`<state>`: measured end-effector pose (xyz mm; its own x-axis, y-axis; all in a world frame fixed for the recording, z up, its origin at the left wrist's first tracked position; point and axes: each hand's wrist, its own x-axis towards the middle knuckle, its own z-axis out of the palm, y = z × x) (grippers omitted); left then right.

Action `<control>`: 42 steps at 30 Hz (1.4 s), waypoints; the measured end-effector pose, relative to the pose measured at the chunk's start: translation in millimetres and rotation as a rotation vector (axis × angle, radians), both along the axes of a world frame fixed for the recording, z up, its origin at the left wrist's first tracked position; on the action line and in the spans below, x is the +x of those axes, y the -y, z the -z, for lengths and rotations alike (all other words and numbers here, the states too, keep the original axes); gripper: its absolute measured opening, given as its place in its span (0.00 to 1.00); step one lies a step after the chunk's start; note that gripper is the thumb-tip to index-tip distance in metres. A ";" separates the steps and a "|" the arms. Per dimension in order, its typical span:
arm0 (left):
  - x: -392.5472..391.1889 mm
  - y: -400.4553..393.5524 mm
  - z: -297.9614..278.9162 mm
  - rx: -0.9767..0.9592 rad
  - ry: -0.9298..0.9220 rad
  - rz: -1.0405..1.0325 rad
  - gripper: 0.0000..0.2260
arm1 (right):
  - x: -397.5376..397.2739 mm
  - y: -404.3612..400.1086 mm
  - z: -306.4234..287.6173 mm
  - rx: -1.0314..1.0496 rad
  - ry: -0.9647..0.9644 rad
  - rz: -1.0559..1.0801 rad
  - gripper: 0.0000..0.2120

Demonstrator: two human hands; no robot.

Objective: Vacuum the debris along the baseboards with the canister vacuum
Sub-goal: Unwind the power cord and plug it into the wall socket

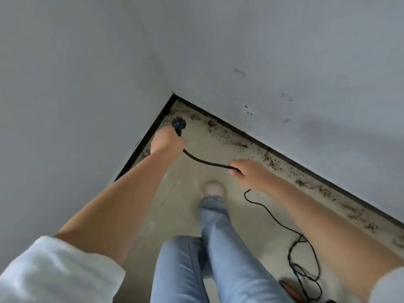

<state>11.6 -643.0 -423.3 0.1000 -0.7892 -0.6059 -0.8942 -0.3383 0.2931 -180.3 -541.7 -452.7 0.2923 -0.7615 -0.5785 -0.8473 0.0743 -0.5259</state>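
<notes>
Debris [271, 164] strewn in a brown band along the black baseboard [251, 137], from the corner at upper centre of the frame down to the right edge; a thinner scatter beside the second baseboard strip [144, 145] running down-left from that corner. Not yet vacuumed, by the look of it.

Left hand [167, 139] clenched round the power cord [205, 161] just behind the plug [179, 124], plug held up near the corner. Right hand [249, 172] pinching the same cord a little further along, at centre right. Cord sagging between the two hands, then trailing down to a loose tangle on the floor [181, 171] at lower right. Something orange and dark at the bottom edge, lower right, possibly part of the canister vacuum, too cut off to tell.

Risks from here, judged only: loops at lower right lying close to the feet, so a step back could snag a shoe [214, 190] and cause a trip or yank the cord; tangle could tighten into a knot if pulled taut; slack dragged through the band could smear the dirt further out. No socket visible, so reach of the cord uncertain.

Counts: two hands, one cord, one plug, two baseboard strips, two walls, one shoe in view, two trouser legs.
</notes>
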 end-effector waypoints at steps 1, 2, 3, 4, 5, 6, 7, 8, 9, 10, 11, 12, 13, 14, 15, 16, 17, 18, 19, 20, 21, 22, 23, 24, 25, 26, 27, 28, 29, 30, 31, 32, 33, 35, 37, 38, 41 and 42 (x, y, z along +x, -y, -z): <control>-1.6 9.6 6.0 0.013 -0.002 0.062 0.06 | 4.5 5.9 6.1 0.012 -0.003 0.033 0.08; -2.5 17.1 12.5 0.021 -0.001 0.121 0.02 | 9.0 9.9 13.4 0.026 -0.007 0.063 0.08; -2.5 23.8 21.3 0.022 0.005 0.175 0.03 | 13.4 11.4 22.4 0.042 -0.014 0.095 0.08; -2.0 29.0 31.2 0.029 0.014 0.224 0.06 | 17.6 11.0 31.9 0.062 -0.023 0.132 0.08; -1.5 34.3 41.3 0.045 0.014 0.263 0.08 | 21.3 9.4 40.9 0.085 -0.033 0.175 0.08; -1.4 40.1 52.5 0.069 0.001 0.294 0.09 | 25.0 7.4 50.1 0.107 -0.043 0.218 0.08; -2.3 46.6 64.1 0.090 -0.027 0.316 0.10 | 29.4 6.2 60.3 0.118 -0.053 0.257 0.07; -3.8 52.9 76.5 0.104 -0.055 0.332 0.11 | 33.7 5.5 71.6 0.128 -0.067 0.288 0.07; -5.3 59.2 89.4 0.112 -0.074 0.350 0.13 | 38.5 5.4 84.1 0.139 -0.081 0.317 0.07; -6.6 64.3 103.4 0.112 -0.087 0.383 0.13 | 44.1 6.3 97.5 0.144 -0.090 0.349 0.07; -7.0 67.5 117.6 0.097 -0.101 0.421 0.14 | 50.3 7.2 111.5 0.145 -0.095 0.375 0.07; -7.4 71.0 132.1 0.082 -0.116 0.454 0.13 | 55.5 9.1 126.6 0.139 -0.094 0.405 0.07; -8.7 75.0 148.3 0.070 -0.137 0.477 0.13 | 59.0 11.3 142.0 0.132 -0.089 0.439 0.07; -9.5 78.2 165.7 0.064 -0.161 0.477 0.13 | 61.9 13.3 157.0 0.132 -0.090 0.457 0.07; -10.9 80.5 183.4 0.059 -0.184 0.465 0.12 | 63.9 14.7 171.1 0.139 -0.107 0.448 0.07; -12.8 80.3 201.0 0.058 -0.211 0.449 0.11 | 65.0 14.7 185.1 0.139 -0.133 0.425 0.08; -15.1 78.1 219.7 0.061 -0.246 0.417 0.09 | 65.0 12.3 201.1 0.118 -0.160 0.409 0.07; -19.2 75.4 237.6 0.068 -0.293 0.378 0.08 | 64.1 9.6 217.5 0.071 -0.181 0.409 0.07; -24.7 73.2 253.3 0.070 -0.348 0.334 0.06 | 62.5 7.3 233.2 0.025 -0.201 0.415 0.07; -30.8 73.7 268.9 0.060 -0.410 0.289 0.04 | 59.3 7.0 247.4 -0.018 -0.208 0.421 0.09; -38.2 76.0 285.3 0.043 -0.468 0.256 0.03 | 53.5 7.3 264.8 -0.061 -0.210 0.419 0.12; -47.0 79.3 302.6 0.028 -0.528 0.235 0.03 | 45.4 9.3 282.8 -0.118 -0.211 0.415 0.14; -56.7 83.6 318.5 0.014 -0.594 0.208 0.02 | 34.7 12.6 300.6 -0.161 -0.217 0.407 0.17; -63.8 86.1 333.4 0.016 -0.658 0.171 0.02 | 25.3 14.4 317.7 -0.202 -0.234 0.395 0.20; -75.1 86.2 353.3 0.013 -0.717 0.157 0.01 | 14.6 14.2 338.6 -0.249 -0.275 0.371 0.24; -84.7 88.0 366.6 0.015 -0.740 0.159 0.02 | 4.8 16.8 352.1 -0.274 -0.317 0.326 0.28; -88.2 91.2 371.3 0.020 -0.732 0.156 0.03 | -1.7 22.1 357.1 -0.270 -0.331 0.280 0.32; -95.0 93.0 378.5 0.005 -0.743 0.163 0.05 | -10.4 27.2 363.8 -0.282 -0.342 0.250 0.36; -104.8 95.4 385.2 -0.033 -0.774 0.189 0.08 | -21.2 31.6 371.4 -0.320 -0.367 0.242 0.36; -114.6 98.8 389.0 -0.072 -0.813 0.210 0.10 | -33.6 36.6 376.6 -0.367 -0.380 0.258 0.37; -124.5 103.4 392.7 -0.105 -0.866 0.214 0.12 | -46.4 41.8 382.3 -0.431 -0.375 0.281 0.37; -132.7 106.7 394.4 -0.117 -0.919 0.210 0.13 | -55.4 46.6 384.5 -0.476 -0.358 0.315 0.36; -138.2 107.7 396.8 -0.122 -0.961 0.214 0.13 | -61.3 49.3 388.7 -0.503 -0.332 0.354 0.34; -144.3 108.5 401.4 -0.132 -1.023 0.249 0.12 | -65.2 51.4 397.0 -0.537 -0.298 0.413 0.25; -147.3 110.0 405.2 -0.103 -1.050 0.270 0.10 | -64.1 52.5 403.1 -0.543 -0.299 0.461 0.18; -148.5 110.7 405.0 -0.071 -1.052 0.267 0.09 | -63.5 52.6 403.1 -0.542 -0.305 0.489 0.17; -151.5 111.8 399.3 0.003 -1.048 0.243 0.08 | -63.3 49.0 402.6 -0.539 -0.308 0.562 0.16; -152.2 110.6 398.0 0.010 -1.041 0.251 0.08 | -63.8 48.1 402.2 -0.529 -0.281 0.598 0.11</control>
<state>-140.6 -753.6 -821.3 -0.6341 -0.7099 -0.3064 -0.2506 -0.1862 0.9500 -244.1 -589.8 -854.9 -0.3475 -0.9331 -0.0930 -0.8481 0.3550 -0.3934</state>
